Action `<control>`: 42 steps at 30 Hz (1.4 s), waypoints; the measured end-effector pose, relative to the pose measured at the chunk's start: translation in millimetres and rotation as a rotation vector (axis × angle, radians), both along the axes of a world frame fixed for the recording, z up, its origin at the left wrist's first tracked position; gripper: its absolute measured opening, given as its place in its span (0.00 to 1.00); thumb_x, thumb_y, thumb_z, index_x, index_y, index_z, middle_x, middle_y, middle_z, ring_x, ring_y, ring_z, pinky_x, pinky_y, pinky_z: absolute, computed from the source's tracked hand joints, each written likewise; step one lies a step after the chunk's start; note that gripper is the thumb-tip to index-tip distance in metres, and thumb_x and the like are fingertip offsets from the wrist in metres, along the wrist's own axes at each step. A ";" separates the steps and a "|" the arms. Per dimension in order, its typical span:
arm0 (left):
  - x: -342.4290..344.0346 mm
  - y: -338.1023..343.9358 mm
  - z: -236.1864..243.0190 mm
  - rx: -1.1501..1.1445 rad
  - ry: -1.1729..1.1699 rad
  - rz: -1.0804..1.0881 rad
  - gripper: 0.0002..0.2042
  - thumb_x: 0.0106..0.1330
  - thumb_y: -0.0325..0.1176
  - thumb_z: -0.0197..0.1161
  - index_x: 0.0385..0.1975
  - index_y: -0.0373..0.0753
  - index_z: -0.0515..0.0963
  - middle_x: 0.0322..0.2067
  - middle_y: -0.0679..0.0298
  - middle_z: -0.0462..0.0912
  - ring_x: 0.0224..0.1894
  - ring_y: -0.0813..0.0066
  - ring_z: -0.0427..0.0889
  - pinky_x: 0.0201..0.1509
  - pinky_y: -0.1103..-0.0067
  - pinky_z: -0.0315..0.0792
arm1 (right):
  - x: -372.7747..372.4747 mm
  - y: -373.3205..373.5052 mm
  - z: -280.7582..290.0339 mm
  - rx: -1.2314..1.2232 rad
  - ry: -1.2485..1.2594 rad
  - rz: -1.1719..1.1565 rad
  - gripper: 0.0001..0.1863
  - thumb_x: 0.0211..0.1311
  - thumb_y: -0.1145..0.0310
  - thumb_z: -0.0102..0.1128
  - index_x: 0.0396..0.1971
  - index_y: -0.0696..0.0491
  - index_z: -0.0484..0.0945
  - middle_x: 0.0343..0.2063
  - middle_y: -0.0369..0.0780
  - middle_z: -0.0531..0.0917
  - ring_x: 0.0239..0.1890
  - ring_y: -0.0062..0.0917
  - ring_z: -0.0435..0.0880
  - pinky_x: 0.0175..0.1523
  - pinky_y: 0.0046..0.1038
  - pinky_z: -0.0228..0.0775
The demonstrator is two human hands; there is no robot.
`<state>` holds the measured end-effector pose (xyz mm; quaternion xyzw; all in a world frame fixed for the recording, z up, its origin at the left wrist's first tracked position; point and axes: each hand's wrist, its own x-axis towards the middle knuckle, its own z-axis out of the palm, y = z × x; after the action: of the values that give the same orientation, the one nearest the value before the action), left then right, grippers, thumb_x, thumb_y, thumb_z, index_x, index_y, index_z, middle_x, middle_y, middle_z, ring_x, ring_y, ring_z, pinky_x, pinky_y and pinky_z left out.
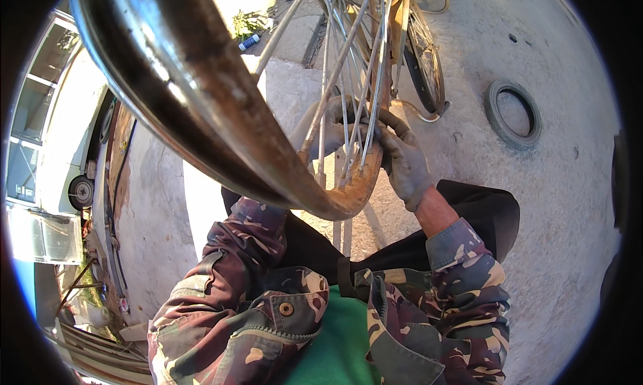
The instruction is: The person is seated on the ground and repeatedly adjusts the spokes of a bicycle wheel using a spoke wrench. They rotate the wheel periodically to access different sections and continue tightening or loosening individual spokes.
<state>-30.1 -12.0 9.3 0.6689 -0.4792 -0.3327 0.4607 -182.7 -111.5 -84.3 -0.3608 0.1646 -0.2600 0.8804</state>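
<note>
A rusty bicycle wheel rim (pixel 345 199) stands on edge before me, its near part curving large across the upper left. Several thin metal spokes (pixel 326 94) run from it up toward the hub. Beyond these spokes is my left hand (pixel 327 132), in a grey work glove, partly hidden, with its fingers bent in among them. My right hand (pixel 407 163), gloved alike, is at the rim's right side, fingers curled inward against the spokes. Both sets of fingertips meet close together, and what they pinch there is too small to make out.
A loose tyre (pixel 512 114) lies on the concrete to the right. Another spoked wheel (pixel 423 60) and bicycle parts stand ahead. A small blue can (pixel 248 42) lies beyond the rim. At left are a vehicle (pixel 57 117) and planks (pixel 100 348). My bent knees flank the wheel.
</note>
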 end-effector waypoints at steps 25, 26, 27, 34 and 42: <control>-7.7 16.5 -50.3 -0.370 0.344 0.028 0.19 0.75 0.35 0.67 0.58 0.28 0.78 0.39 0.62 0.84 0.40 0.75 0.84 0.43 0.78 0.80 | -1.5 -6.1 -6.1 -0.005 0.001 0.039 0.28 0.77 0.65 0.62 0.71 0.55 0.67 0.48 0.41 0.86 0.42 0.24 0.90 0.46 0.29 0.89; -5.6 16.4 -51.3 -0.360 0.335 0.021 0.19 0.75 0.35 0.67 0.57 0.28 0.78 0.38 0.62 0.84 0.40 0.75 0.84 0.43 0.78 0.80 | -1.1 -6.1 -7.0 -0.006 -0.002 0.038 0.27 0.77 0.65 0.62 0.71 0.55 0.67 0.48 0.41 0.86 0.41 0.24 0.90 0.46 0.29 0.89; -4.0 15.5 -51.2 -0.351 0.329 0.013 0.18 0.75 0.35 0.68 0.57 0.28 0.79 0.38 0.62 0.84 0.39 0.75 0.84 0.43 0.78 0.80 | -1.3 -6.4 -7.2 -0.008 -0.003 0.035 0.27 0.77 0.66 0.62 0.71 0.55 0.67 0.48 0.41 0.86 0.41 0.24 0.90 0.46 0.29 0.89; -13.2 15.2 -46.4 -0.303 0.345 0.070 0.14 0.75 0.30 0.66 0.54 0.28 0.79 0.39 0.62 0.85 0.38 0.79 0.84 0.44 0.80 0.81 | -2.1 -5.6 -4.6 0.004 0.012 0.039 0.27 0.77 0.66 0.62 0.70 0.55 0.68 0.49 0.41 0.86 0.42 0.23 0.90 0.46 0.28 0.89; -22.2 19.8 -22.8 -0.176 0.110 0.100 0.14 0.75 0.22 0.60 0.57 0.27 0.78 0.41 0.59 0.87 0.41 0.80 0.85 0.46 0.82 0.81 | -0.2 -4.0 -5.7 -0.018 0.003 0.029 0.26 0.77 0.66 0.61 0.70 0.58 0.68 0.49 0.41 0.86 0.42 0.22 0.90 0.45 0.26 0.89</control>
<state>-52.3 7.8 -13.4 0.6298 -0.4466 -0.3019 0.5593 -182.9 -115.5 -90.0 -0.3714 0.1585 -0.2482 0.8805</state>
